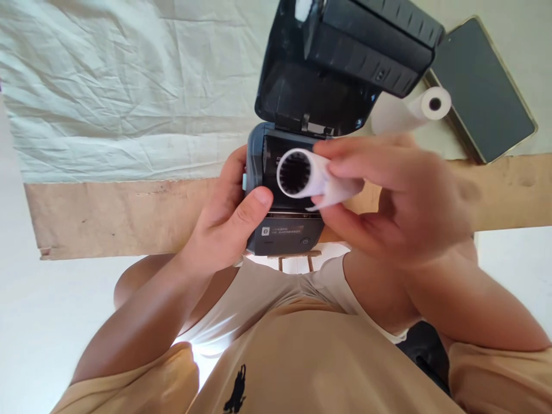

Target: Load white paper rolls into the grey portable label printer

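Note:
My left hand (228,218) grips the left side of a small dark Bluetooth printer (282,234), its thumb resting on the front edge of the paper bay. The printer's black lid (319,92) is swung up and back, away from me. Over the bay, my right hand (401,195) pinches a white paper roll (319,178) between thumb and fingers. The roll's hollow core faces left, and a loose flap of paper hangs at its lower side. Whether the roll touches the inside of the bay I cannot tell. The right hand is slightly blurred.
A second, narrower white paper roll (431,104) lies at the right behind my hand. Beside it is a dark-screened phone (483,86) in a case. Pale wrinkled cloth (129,92) covers the table, whose bare wooden edge (107,215) runs along my side.

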`<move>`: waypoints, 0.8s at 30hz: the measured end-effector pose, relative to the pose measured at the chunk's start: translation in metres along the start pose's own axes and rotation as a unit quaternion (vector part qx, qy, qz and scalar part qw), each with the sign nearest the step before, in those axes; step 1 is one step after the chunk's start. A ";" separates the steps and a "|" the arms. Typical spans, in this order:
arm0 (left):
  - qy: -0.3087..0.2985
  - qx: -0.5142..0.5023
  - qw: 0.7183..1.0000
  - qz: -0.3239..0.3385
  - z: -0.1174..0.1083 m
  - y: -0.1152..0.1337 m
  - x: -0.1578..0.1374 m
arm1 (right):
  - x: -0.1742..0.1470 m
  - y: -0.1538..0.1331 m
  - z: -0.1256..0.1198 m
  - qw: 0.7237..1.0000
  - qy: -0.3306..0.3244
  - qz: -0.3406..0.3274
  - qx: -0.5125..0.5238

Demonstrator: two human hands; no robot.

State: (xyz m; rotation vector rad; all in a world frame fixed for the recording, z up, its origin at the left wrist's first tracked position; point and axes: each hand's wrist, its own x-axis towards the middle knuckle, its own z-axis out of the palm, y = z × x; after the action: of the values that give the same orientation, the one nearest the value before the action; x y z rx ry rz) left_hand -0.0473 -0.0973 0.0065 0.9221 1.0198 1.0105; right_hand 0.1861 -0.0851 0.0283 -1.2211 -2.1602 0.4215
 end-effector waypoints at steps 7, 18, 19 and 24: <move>-0.013 -0.047 0.997 -0.052 -0.001 0.004 -0.002 | 0.008 0.008 0.018 0.982 0.125 -0.114 -0.089; -0.062 0.016 0.997 0.032 -0.018 -0.016 -0.001 | -0.003 0.008 0.016 0.981 0.107 -0.159 0.016; -0.072 0.011 0.995 0.071 -0.022 -0.022 0.002 | -0.001 0.011 0.014 0.979 0.134 -0.155 0.022; -0.156 0.086 0.968 0.179 -0.036 -0.036 0.016 | 0.004 0.033 0.011 0.983 0.144 -0.074 0.085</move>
State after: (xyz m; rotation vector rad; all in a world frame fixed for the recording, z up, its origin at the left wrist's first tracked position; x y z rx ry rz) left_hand -0.0710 -0.0868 -0.0407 1.3964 0.6937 1.0398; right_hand 0.1996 -0.0643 0.0033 -0.9551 -1.9101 0.3359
